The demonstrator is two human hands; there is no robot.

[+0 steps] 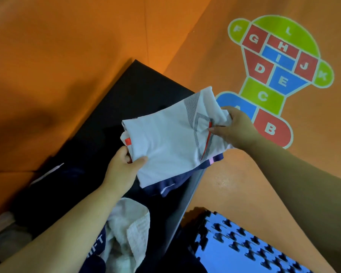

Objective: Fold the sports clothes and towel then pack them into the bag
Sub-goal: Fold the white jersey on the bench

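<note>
A folded white sports shirt with grey and red stripes is held in the air above a black padded surface. My left hand grips its near left edge. My right hand pinches its far right edge. Right beneath the shirt lies a dark navy garment with white trim. A white towel lies crumpled near the bottom, beside dark cloth with white letters. No bag is clearly visible.
The floor is orange, with a coloured lettered hopscotch mat at the right. A stack of blue interlocking foam tiles sits at the lower right. A dark item with a white cord lies at the left.
</note>
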